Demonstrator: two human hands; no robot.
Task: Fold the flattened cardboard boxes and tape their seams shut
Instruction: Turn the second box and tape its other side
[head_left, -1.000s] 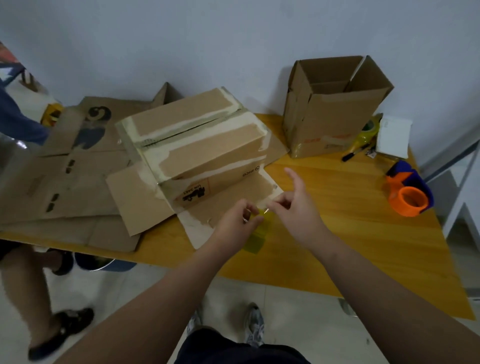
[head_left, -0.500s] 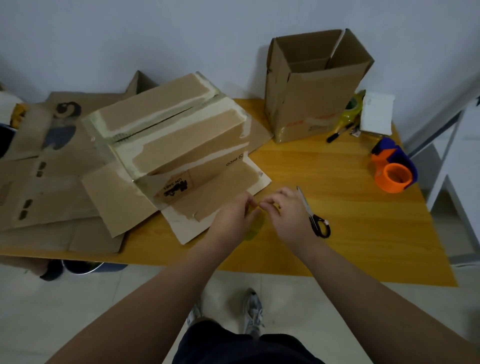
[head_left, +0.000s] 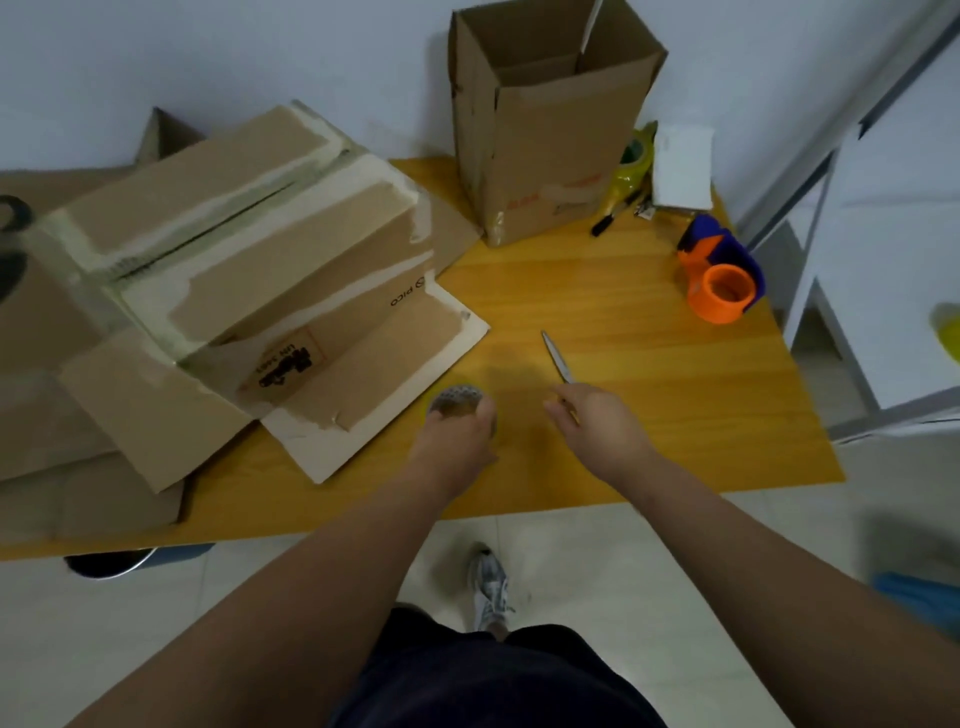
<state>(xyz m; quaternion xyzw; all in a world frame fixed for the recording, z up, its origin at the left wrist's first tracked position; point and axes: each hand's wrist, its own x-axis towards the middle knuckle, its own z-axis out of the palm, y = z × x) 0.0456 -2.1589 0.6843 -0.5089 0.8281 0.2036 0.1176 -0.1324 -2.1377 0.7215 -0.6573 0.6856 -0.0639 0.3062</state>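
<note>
Head view: hands have parted — left hand (head_left: 457, 441) grips yellowish round tape roll (head_left: 453, 401), right hand (head_left: 602, 431) now covers grey metal scissors (head_left: 556, 358), grip unclear — probably cutting next.

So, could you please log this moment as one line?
left hand: grips tape roll | right hand: over scissors handles, grip unclear | blade: lies on table

Plain packing workroom, wooden table (head_left: 623, 322), cardboard boxes (head_left: 260, 244), tape dispenser (head_left: 722, 280), tiled floor (head_left: 156, 613), white wall (head_left: 260, 62)
</note>
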